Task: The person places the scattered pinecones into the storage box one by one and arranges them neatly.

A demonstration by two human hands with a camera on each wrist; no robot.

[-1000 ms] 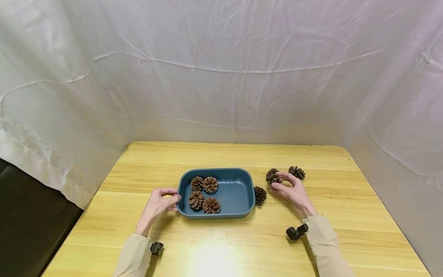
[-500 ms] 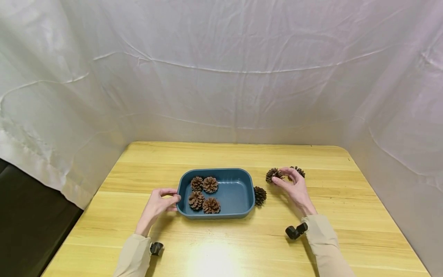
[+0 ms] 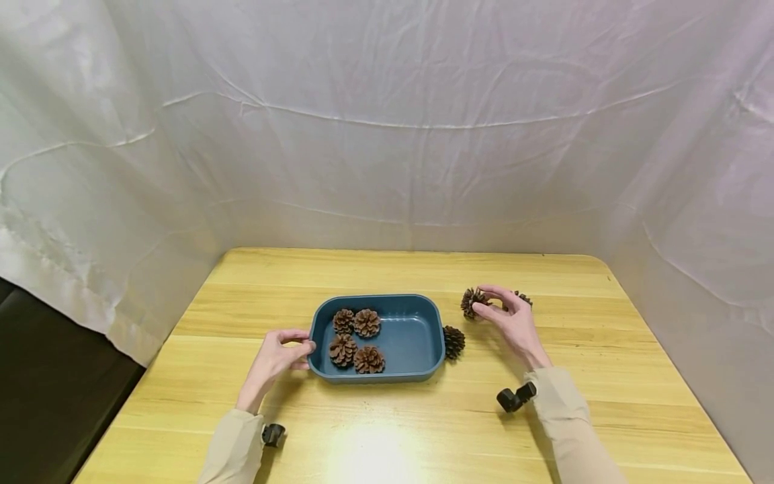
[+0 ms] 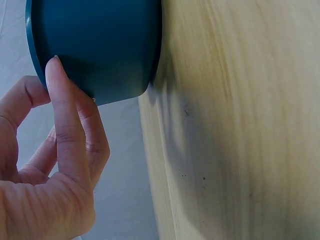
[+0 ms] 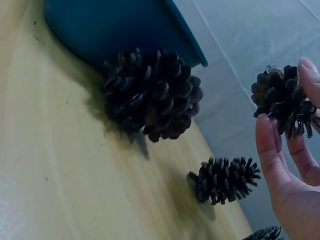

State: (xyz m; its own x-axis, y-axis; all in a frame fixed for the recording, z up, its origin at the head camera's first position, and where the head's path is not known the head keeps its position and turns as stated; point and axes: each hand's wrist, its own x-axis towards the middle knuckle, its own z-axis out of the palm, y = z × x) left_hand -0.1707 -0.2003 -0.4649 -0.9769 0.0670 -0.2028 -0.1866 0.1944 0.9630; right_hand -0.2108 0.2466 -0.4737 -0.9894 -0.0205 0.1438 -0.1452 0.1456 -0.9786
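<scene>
A blue rectangular dish (image 3: 411, 343) holds several brown pine cones (image 3: 369, 359) in its left half. My left hand (image 3: 281, 353) pinches the dish's left end at the rim, thumb and fingers on its wall (image 4: 100, 65) in the left wrist view. To the right of the dish, my right hand (image 3: 510, 319) grips a pine cone (image 5: 280, 95) between thumb and fingertips, held off the table. Another pine cone (image 3: 454, 343) stands close by the dish's right end. Behind my right hand, a further pine cone (image 3: 523, 298) is partly hidden.
Lower in the right wrist view, a pine cone (image 5: 225, 180) lies on the wooden table (image 3: 605, 403), and one more cone (image 5: 265, 234) shows at the frame's bottom edge. Pale cloth (image 3: 411, 134) hangs behind the table and on both sides.
My right fingers have adjusted around the pine cone, and it has risen slightly and shifted a little left. The left hand and the dish have stayed in place.
</scene>
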